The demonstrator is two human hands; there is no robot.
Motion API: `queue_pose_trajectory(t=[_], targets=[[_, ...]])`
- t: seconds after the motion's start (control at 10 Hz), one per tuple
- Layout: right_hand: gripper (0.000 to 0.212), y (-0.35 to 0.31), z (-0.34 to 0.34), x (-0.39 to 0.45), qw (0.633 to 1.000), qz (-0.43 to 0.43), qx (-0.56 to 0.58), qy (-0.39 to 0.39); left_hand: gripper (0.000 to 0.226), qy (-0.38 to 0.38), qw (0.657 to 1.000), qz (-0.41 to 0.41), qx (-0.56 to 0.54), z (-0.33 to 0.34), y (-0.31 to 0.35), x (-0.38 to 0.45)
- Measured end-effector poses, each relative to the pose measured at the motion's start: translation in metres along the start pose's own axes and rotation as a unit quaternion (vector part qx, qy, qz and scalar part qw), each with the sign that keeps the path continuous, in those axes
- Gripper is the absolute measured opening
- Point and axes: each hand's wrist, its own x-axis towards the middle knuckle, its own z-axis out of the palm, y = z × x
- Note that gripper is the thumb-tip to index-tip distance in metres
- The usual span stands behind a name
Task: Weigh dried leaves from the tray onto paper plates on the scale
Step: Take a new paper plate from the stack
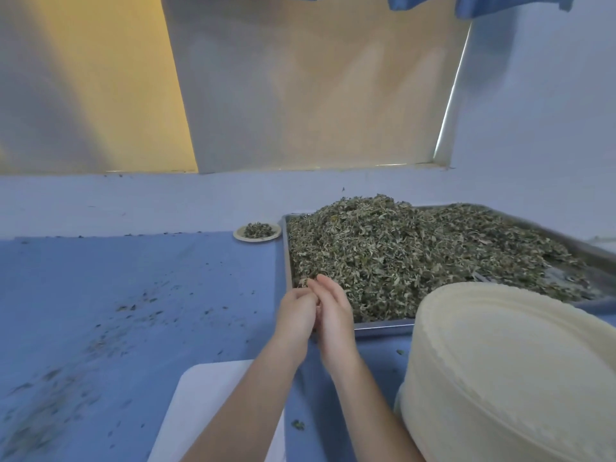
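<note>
Hands meet at the near-left corner of the tray (383, 325): left hand (295, 311) and right hand (333, 308), fingers curled together around dried leaves (400, 255), whose heap spreads to the frame's right, with the white scale (206, 401) at lower centre.

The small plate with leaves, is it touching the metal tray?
Cannot tell. In the head view the small plate sits right against the tray corner, with no clear gap or contact.

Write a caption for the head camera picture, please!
Both hands gather dried leaves at the metal tray's near corner beside stacked paper plates.
</note>
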Motion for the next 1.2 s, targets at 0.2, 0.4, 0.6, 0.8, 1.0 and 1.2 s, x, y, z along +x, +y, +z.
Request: queue_pose_trajectory(t=[0.2, 0.4, 0.6, 0.8, 1.0, 1.2], targets=[[0.025, -0.025, -0.032, 0.005, 0.988, -0.054, -0.146, 0.01, 0.027, -0.032, 0.999, 0.011, 0.025, 0.034, 0.003, -0.001], [0.034, -0.066, -0.028, -0.017, 0.97, -0.092, -0.223, 0.027, 0.02, -0.008, 0.999, 0.044, 0.013, 0.05, 0.024, -0.016], [0.037, -0.151, -0.012, -0.063, 0.915, -0.165, -0.367, 0.042, 0.03, -0.05, 0.993, 0.096, -0.039, 0.055, 0.093, -0.078], [0.026, -0.224, -0.051, -0.1, 0.781, -0.15, -0.605, 0.05, 0.013, -0.137, 0.983, 0.096, 0.074, 0.084, 0.111, -0.102], [0.033, -0.244, -0.118, -0.122, 0.633, -0.037, -0.766, 0.109, 0.017, -0.19, 0.893, 0.18, 0.366, 0.108, 0.082, -0.105], [0.017, -0.232, -0.151, -0.118, 0.617, -0.026, -0.77, 0.159, 0.015, -0.126, 0.869, 0.221, 0.425, 0.112, 0.08, -0.098]])
